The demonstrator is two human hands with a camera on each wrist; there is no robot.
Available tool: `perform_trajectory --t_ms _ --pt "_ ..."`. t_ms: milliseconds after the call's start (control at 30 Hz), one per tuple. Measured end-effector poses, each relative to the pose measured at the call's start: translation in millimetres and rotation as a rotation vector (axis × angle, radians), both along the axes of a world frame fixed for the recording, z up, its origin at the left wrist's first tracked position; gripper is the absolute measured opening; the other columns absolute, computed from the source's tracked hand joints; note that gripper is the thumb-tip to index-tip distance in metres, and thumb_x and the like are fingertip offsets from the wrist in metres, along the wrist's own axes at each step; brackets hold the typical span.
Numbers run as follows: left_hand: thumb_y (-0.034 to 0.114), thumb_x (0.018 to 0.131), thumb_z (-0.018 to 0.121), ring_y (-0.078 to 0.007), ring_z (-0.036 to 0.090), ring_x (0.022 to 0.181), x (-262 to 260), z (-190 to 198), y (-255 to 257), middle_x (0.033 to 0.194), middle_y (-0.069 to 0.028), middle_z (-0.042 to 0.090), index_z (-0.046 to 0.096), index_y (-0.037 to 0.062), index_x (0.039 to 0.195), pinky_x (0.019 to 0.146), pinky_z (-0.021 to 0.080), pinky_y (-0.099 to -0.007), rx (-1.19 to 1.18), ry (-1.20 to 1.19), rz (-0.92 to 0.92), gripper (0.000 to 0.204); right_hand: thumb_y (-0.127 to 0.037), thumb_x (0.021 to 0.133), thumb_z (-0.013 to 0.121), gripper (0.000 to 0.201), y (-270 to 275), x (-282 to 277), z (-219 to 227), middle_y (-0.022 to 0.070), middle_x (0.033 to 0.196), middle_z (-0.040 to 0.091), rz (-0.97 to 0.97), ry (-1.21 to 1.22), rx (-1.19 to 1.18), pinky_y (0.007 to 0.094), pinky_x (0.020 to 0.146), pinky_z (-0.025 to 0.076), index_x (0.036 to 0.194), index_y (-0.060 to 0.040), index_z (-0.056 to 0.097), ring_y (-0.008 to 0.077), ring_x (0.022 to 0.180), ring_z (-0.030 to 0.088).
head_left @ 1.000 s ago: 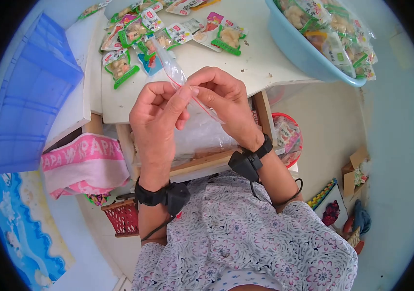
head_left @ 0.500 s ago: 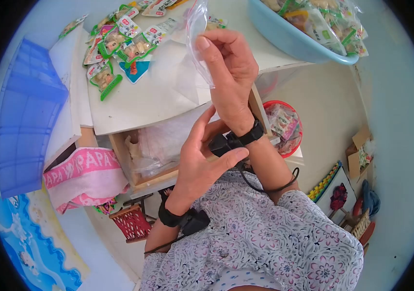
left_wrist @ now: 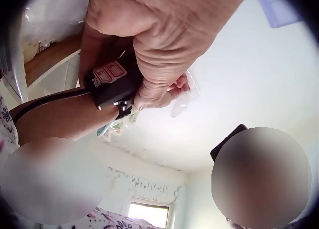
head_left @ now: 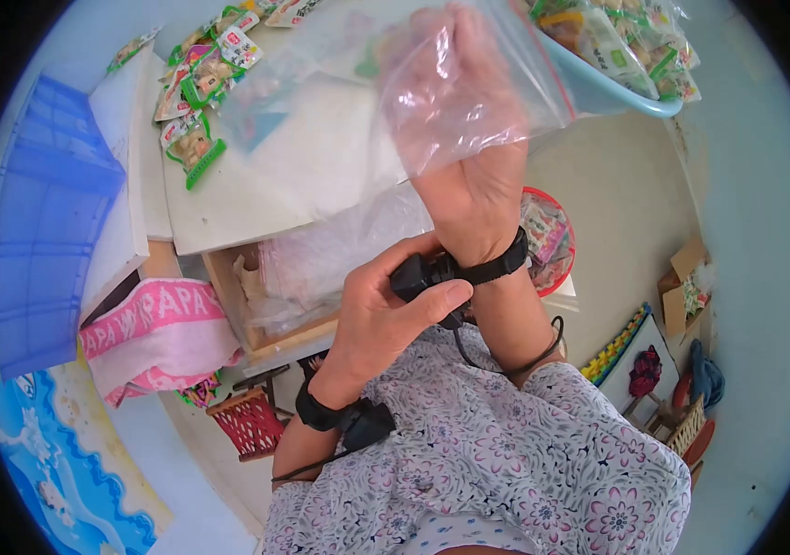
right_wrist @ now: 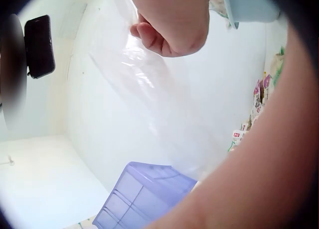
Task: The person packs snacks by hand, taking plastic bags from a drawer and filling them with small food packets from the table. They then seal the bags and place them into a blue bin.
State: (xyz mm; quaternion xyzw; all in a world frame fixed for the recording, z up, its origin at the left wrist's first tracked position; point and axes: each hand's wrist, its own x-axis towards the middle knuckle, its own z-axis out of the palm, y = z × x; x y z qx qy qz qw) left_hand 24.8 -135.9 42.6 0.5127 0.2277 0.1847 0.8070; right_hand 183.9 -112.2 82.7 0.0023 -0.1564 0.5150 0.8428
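A clear plastic zip bag (head_left: 543, 106) with a red closure line spreads over my right hand (head_left: 474, 176) in the head view. Its fingers are raised above the table front and show through the film. In the right wrist view, curled fingertips (right_wrist: 144, 34) hold the bag (right_wrist: 149, 79), which hangs out long and flat. Down at the right wrist, my left hand (head_left: 390, 305) grips the small black wrist camera (head_left: 425, 277). Its thumb lies along the front and the other fingers are partly hidden behind. The left wrist view shows this black camera (left_wrist: 112, 82) under the hand.
Several snack packets (head_left: 193, 148) lie on the white table (head_left: 247, 199). A blue basin (head_left: 612, 88) heaped with packets stands at right. Below the edge an open drawer (head_left: 293, 338) holds clear plastic. A blue crate (head_left: 53, 222), pink towel (head_left: 164, 333) and red-rimmed bin (head_left: 573, 245) surround it.
Both hands were together at the bag's red closure; the left then dropped to the right wrist and now grips the camera there. The right hand carried the bag up and rightward, and it spread out.
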Motion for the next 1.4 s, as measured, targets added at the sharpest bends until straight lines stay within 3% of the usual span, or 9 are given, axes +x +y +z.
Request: perform_trajectory --t_ms 100,367,433,600,800,933,1067,1167,1400 --pt "0.007 0.091 0.079 -0.0072 0.063 0.095 2 2 -7 0.110 -0.0056 0.068 0.058 -0.0080 0.136 0.081 0.055 -0.0235 0.028 0.006 0.023 0.051 -0.011 0.105 0.059 0.013 14 -3 2 0.0054 0.101 0.068 -0.527 -0.398 -0.243 0.0244 0.075 0.051 0.117 -0.0038 0.058 0.0105 0.082 0.061" --pt "0.008 0.090 0.080 -0.0066 0.063 0.093 1 3 -9 0.108 -0.0055 0.068 0.057 -0.0083 0.136 0.080 0.054 -0.0233 0.107 0.039 -0.018 0.054 -0.008 0.102 0.064 0.018 20 9 -2 0.0062 0.098 0.068 -1.213 -1.138 -0.356 0.0246 0.071 0.048 0.118 -0.0007 0.061 0.0103 0.079 0.056" --pt "0.009 0.090 0.080 -0.0070 0.063 0.095 2 1 -12 0.110 -0.0062 0.068 0.056 -0.0086 0.137 0.082 0.055 -0.0245 0.104 0.008 -0.019 0.055 -0.009 0.102 0.063 0.018 19 16 -2 0.0063 0.099 0.068 -1.052 -1.196 -0.288 0.0260 0.072 0.049 0.118 -0.0028 0.062 0.0108 0.082 0.058" --pt "0.013 0.091 0.080 -0.0095 0.063 0.101 4 -4 -12 0.117 -0.0096 0.068 0.054 -0.0098 0.139 0.089 0.055 -0.0282 0.035 0.001 -0.020 0.059 -0.011 0.102 0.062 0.011 16 7 -14 0.0095 0.099 0.070 -0.375 -0.575 -0.108 0.0268 0.071 0.051 0.113 -0.0061 0.061 0.0117 0.084 0.064" --pt "0.022 0.093 0.077 -0.0236 0.070 0.101 -30 8 7 0.120 -0.0189 0.071 0.054 -0.0095 0.139 0.089 0.056 -0.0357 0.893 0.207 -0.072 0.060 -0.011 0.102 0.062 0.009 12 9 -18 0.0073 0.096 0.071 -0.499 -0.697 -0.289 0.0234 0.069 0.050 0.108 -0.0042 0.060 0.0108 0.080 0.065" --pt "0.011 0.093 0.074 -0.0155 0.071 0.088 -66 50 9 0.106 -0.0146 0.074 0.060 -0.0062 0.132 0.074 0.055 -0.0289 0.613 0.176 -0.027 0.046 -0.012 0.103 0.062 0.008 8 7 -27 0.0047 0.095 0.070 -0.468 -0.907 -0.395 0.0223 0.072 0.049 0.105 -0.0046 0.060 0.0080 0.087 0.064" --pt "0.006 0.094 0.072 -0.0096 0.064 0.076 -69 60 26 0.092 -0.0058 0.069 0.064 -0.0010 0.116 0.066 0.050 -0.0221 0.535 0.079 0.609 0.024 -0.010 0.101 0.063 0.007 7 -15 -29 0.0043 0.100 0.068 -0.482 -1.094 -0.267 0.0247 0.073 0.048 0.103 -0.0026 0.063 0.0098 0.086 0.061" --pt "0.004 0.094 0.073 -0.0080 0.061 0.073 -44 63 49 0.088 -0.0035 0.067 0.064 -0.0003 0.109 0.061 0.046 -0.0210 0.362 -0.046 0.746 0.018 -0.004 0.096 0.066 0.005 8 -25 -20 0.0088 0.105 0.068 -0.521 -1.361 -0.116 0.0275 0.072 0.049 0.100 -0.0021 0.065 0.0143 0.086 0.061" --pt "0.004 0.093 0.075 -0.0044 0.056 0.064 -49 22 63 0.083 -0.0016 0.066 0.063 0.0048 0.098 0.053 0.041 -0.0191 0.156 -0.291 0.571 0.013 -0.003 0.095 0.067 0.007 1 -43 -19 0.0098 0.107 0.067 -0.448 -1.390 -0.132 0.0268 0.072 0.048 0.102 -0.0019 0.065 0.0156 0.088 0.060"
